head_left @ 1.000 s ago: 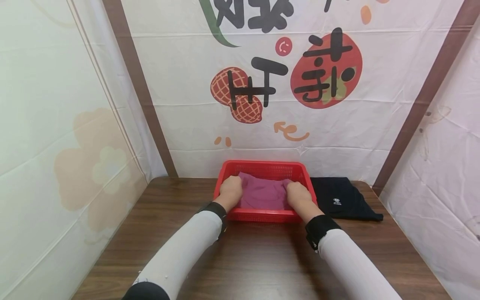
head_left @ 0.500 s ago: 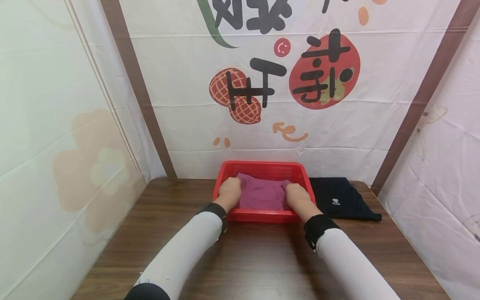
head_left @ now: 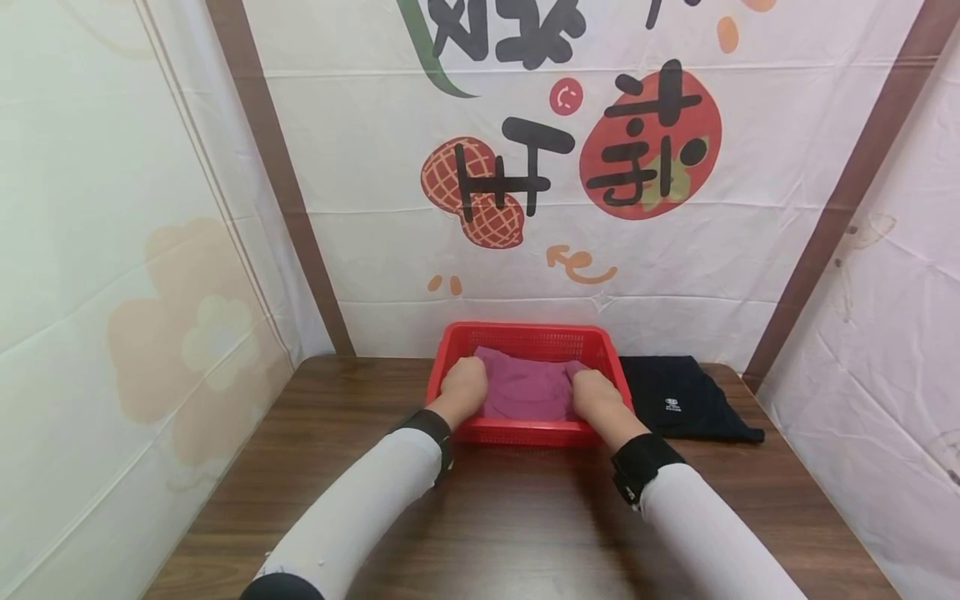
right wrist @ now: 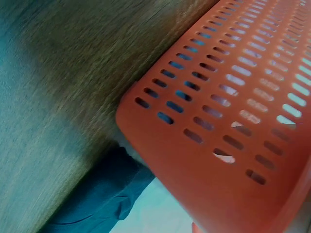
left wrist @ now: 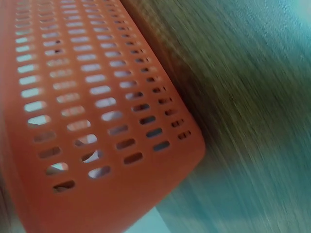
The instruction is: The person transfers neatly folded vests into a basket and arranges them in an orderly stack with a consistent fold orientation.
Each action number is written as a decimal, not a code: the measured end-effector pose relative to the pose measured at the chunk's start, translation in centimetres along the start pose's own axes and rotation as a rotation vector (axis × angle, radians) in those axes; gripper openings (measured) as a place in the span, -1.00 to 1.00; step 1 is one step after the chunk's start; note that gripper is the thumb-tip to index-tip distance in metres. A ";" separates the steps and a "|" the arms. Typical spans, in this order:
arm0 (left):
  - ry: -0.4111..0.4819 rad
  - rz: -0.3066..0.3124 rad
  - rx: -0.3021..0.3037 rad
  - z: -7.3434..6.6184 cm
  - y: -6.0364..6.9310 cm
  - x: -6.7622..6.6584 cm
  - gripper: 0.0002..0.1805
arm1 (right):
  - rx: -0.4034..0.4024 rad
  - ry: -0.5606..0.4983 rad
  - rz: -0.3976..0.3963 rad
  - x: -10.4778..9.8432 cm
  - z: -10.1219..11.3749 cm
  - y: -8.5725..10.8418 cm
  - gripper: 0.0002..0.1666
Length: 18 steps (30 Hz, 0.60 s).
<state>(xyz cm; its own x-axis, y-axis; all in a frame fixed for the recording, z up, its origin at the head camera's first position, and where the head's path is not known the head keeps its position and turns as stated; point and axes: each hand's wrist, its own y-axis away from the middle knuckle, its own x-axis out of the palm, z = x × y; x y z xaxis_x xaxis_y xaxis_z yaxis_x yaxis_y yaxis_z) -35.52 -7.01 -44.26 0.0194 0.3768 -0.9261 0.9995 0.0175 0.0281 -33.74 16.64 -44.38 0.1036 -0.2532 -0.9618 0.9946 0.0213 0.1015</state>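
A mauve-purple cloth item [head_left: 528, 387] lies inside the red plastic basket [head_left: 536, 433] at the far side of the table. My left hand [head_left: 463, 387] grips its left end, and my right hand [head_left: 594, 392] grips its right end; fingertips of both are hidden. Both hands reach over the near rim into the basket. In the left wrist view the slotted basket wall [left wrist: 112, 145] fills the left half, and no hand shows there. From the right wrist the basket's other corner [right wrist: 194, 155] is seen, also without the hand.
Right of the basket lies a dark folded garment [head_left: 678, 400] with a small white print, its edge also seen from the right wrist [right wrist: 104, 194]. The brown wooden table [head_left: 517, 517] is bounded by a printed white curtain [head_left: 375, 250] behind and at the sides.
The left hand has shifted very slightly to the right. The cloth, the basket and the right hand stay practically where they were.
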 end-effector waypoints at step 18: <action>0.037 0.005 0.075 -0.6 2.7 -1.4 -0.87 | -0.072 -0.047 -0.092 -0.9 -0.2 1.7 -0.67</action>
<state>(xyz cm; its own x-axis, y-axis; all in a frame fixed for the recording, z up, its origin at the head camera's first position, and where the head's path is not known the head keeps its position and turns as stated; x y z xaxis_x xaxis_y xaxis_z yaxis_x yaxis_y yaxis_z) -32.84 -6.98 -42.63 0.0245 0.4103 -0.9116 0.9986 -0.0535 0.0028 -32.12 17.10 -43.39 0.0129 -0.3025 -0.9531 0.9979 0.0647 -0.0070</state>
